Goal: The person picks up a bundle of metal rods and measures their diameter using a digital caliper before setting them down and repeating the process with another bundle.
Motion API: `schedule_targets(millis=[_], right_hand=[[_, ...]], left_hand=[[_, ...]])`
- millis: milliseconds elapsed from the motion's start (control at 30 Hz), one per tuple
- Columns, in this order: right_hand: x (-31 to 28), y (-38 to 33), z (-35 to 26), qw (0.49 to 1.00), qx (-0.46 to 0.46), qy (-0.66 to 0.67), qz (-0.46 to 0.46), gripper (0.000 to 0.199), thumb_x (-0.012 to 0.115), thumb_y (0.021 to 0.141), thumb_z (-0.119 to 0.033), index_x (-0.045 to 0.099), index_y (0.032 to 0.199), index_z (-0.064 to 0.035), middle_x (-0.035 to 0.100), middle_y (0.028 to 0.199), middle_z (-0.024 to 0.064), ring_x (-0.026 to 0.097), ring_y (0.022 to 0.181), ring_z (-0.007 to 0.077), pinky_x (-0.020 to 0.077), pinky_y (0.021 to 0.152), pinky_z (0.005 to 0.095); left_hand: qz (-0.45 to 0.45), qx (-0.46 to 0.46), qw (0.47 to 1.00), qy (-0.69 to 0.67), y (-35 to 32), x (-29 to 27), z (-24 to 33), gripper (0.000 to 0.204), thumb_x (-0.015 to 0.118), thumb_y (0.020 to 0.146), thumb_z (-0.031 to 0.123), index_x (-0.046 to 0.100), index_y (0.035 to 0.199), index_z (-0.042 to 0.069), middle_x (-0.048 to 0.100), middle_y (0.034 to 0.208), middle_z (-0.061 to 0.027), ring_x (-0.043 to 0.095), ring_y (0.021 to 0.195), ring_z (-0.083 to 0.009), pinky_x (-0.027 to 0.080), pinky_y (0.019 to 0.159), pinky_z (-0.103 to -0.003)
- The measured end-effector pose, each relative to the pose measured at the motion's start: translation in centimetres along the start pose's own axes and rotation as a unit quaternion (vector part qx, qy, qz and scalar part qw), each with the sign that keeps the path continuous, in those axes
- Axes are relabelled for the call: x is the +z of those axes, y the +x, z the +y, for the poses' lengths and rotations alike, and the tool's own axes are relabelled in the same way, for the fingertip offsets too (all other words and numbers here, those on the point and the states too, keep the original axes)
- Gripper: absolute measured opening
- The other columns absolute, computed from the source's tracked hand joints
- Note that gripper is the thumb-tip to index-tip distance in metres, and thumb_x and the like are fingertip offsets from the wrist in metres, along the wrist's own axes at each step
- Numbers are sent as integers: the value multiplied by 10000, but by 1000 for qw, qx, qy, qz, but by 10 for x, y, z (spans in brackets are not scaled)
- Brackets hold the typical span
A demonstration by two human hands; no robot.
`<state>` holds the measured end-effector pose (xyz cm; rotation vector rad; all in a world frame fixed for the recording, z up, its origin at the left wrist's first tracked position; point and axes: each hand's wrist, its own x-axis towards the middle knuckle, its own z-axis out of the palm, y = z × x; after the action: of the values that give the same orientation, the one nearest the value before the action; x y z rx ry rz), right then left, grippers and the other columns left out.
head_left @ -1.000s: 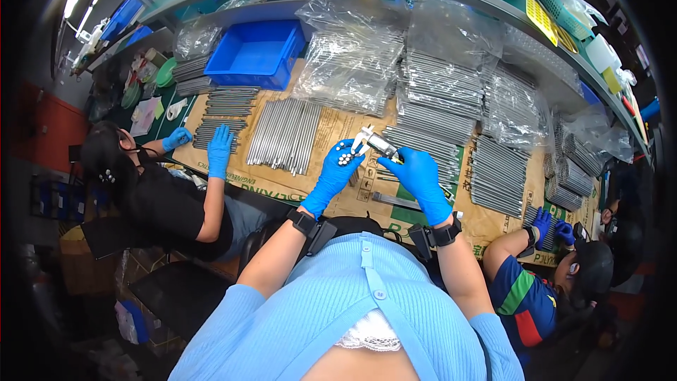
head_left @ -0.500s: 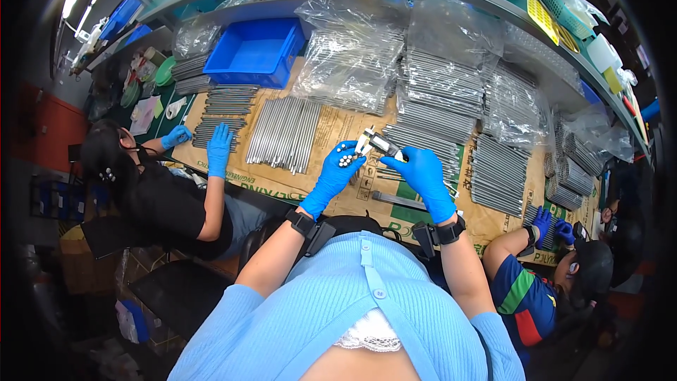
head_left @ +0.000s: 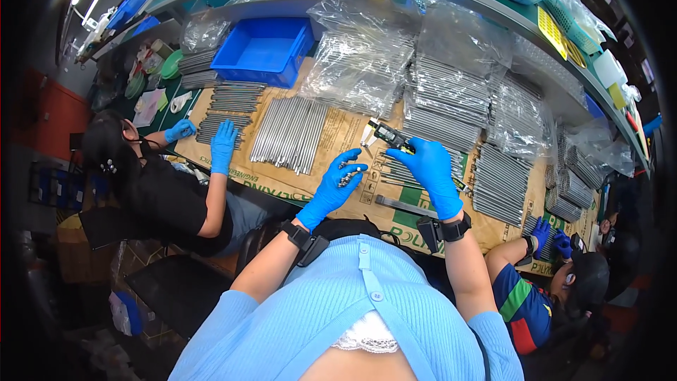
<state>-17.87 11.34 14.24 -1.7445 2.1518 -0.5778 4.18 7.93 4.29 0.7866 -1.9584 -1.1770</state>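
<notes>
A small bundle of slim, silvery metal rods [head_left: 348,178] is gripped in the blue-gloved left hand [head_left: 334,185], with the fingers curled around it above the worktop [head_left: 340,206], which is covered in printed brown paper. A caliper with a dark body and pale metal measuring tips [head_left: 392,137] is clasped in the blue-gloved right hand [head_left: 431,171], between thumb and fingers. The tips are held near the rod ends but apart from them.

The likeliest mishap is judged to be a slipped rod: round, smooth pieces are held together by finger pressure alone, and one could be let go if the curl were loosened. How many are held cannot be told, as they are partly hidden by the glove. A dropped rod could be rolled toward the neat row of bright silver rods [head_left: 288,135] on the left, and be mixed in with it. If the tips were knocked against the rod ends, either could be scratched. The caliper, gripped toward one end, could also be tilted or dropped onto the grey flat metal bar [head_left: 405,206] lying below the right hand.
</notes>
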Motion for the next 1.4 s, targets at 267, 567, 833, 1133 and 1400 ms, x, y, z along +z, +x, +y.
schedule_targets(millis=[267,567,833,1133,1400], right_hand=[[27,7,-14,997,-74,-10,17,512,640,732,-565,649,734,-53,570,535,118,602,511,270,465,461,359],[31,-7,-2,999,-12,9,-32,516,653,732,-556,667,756,-40,585,563,141,589,509,273,445,470,354],[30,-12,4,999,-5,-7,-35,542,657,716,-579,662,726,-38,566,534,131,574,482,269,435,454,350],[21,-18,6,1000,1,9,-28,542,667,708,-576,664,712,-33,562,521,121,566,468,259,427,445,343],[-15,-15,-3,999,-27,-14,-7,535,677,698,-568,668,748,-36,567,527,119,574,478,255,432,452,338]], left_hand=[[61,-42,997,17,7,3,-9,230,590,846,48,641,1069,62,511,1201,-106,541,1060,-217,452,880,-299],[87,-118,983,-112,13,-2,-3,223,603,846,46,615,1068,20,560,1079,-83,569,923,-150,468,784,-252],[106,-81,988,-81,11,5,-16,258,625,828,50,578,1076,-6,604,972,-69,579,855,-120,470,743,-244],[92,-62,992,-63,6,6,-11,270,619,824,37,603,1093,17,556,1088,-84,560,921,-145,460,777,-257],[50,11,997,51,-10,-1,-6,291,594,840,42,621,1128,69,445,1272,-84,484,1102,-215,417,909,-299]])
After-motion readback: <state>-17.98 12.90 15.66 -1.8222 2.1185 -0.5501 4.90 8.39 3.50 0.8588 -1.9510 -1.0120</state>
